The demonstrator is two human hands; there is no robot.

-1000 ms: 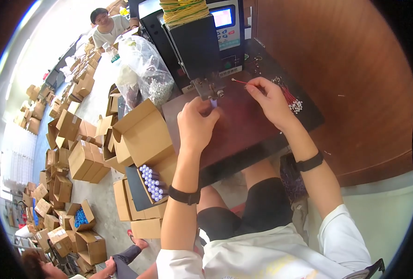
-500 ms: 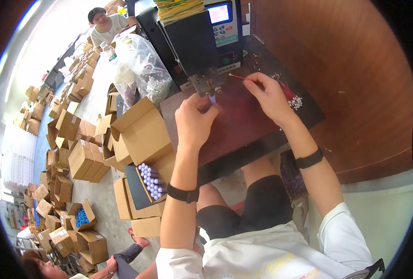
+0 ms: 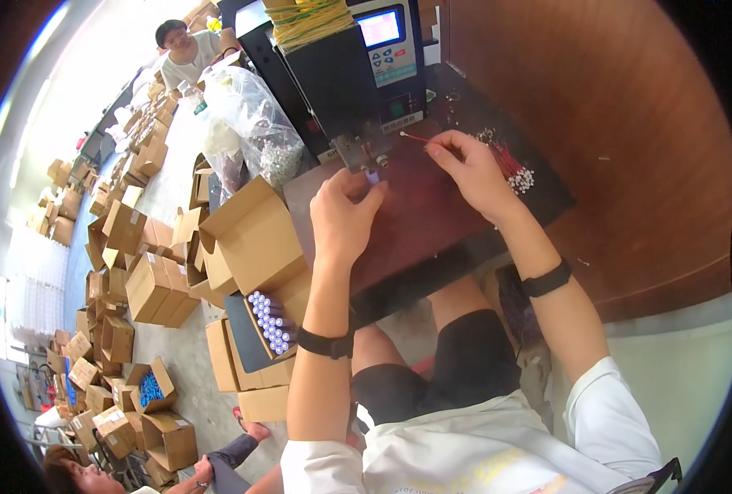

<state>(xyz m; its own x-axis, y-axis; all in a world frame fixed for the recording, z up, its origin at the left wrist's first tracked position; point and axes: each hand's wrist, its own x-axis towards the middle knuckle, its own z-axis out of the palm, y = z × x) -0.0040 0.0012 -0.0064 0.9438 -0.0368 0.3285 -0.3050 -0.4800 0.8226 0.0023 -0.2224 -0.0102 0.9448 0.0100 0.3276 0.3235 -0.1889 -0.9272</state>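
My left hand (image 3: 345, 206) pinches a small purple cylindrical battery cell (image 3: 372, 177) just under the metal electrode tips (image 3: 370, 156) of a black spot-welding machine (image 3: 337, 90). To its right, my right hand (image 3: 462, 165) holds a thin red wire lead (image 3: 416, 137) between thumb and fingers. The lead's pale tip points left toward the electrodes, apart from the cell. Beyond my right hand, a bundle of red leads with white ends (image 3: 518, 173) lies on the dark red worktop (image 3: 415, 214).
An open carton (image 3: 255, 235) stands left of the worktop, near a box of purple cells (image 3: 269, 323). A clear plastic bag (image 3: 255, 123) sits beside the machine. Many cartons (image 3: 160, 288) cover the floor at left. Two other people (image 3: 186, 56) are nearby. A wooden panel (image 3: 613, 165) rises at right.
The lead in my right hand has shifted slightly left. My left hand stays by the electrodes, and the purple cell shows a little more clearly below them.
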